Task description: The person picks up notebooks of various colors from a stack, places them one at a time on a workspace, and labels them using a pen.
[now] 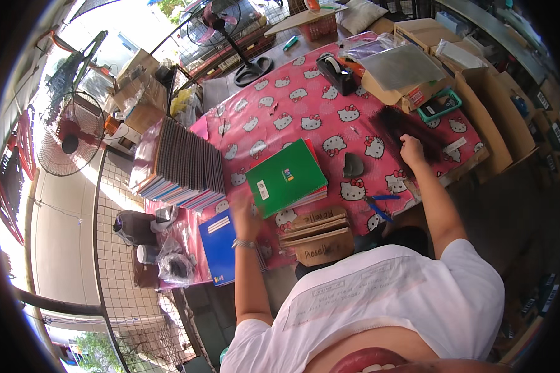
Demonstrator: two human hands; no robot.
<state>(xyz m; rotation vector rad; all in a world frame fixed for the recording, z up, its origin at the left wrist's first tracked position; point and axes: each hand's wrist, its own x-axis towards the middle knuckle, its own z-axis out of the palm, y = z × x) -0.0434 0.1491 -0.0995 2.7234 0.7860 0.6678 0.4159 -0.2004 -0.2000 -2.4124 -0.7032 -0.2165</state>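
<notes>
My left hand point(246, 217), smeared by motion, is over the table between a green spiral notebook point(286, 177) and a blue notebook point(216, 252). The green notebook lies on top of a small pile, with red and white edges showing beneath. The blue one lies by the table's near left edge. At the right, my right hand point(412, 151) is closed at the near side of a dark, blurred bundle of thin strands point(401, 124). What its fingers hold cannot be made out. Blue-handled pliers point(381, 205) and a dark grey curved piece point(353, 166) lie between my hands.
A tall stack of notebooks point(183, 165) stands at the left. Cardboard pieces point(322, 247) stand at the near edge. Farther off are a tape dispenser point(336, 76), a green basket point(426, 113) and a carton with clear sheets point(404, 68). Fans point(70, 133) stand beyond the table.
</notes>
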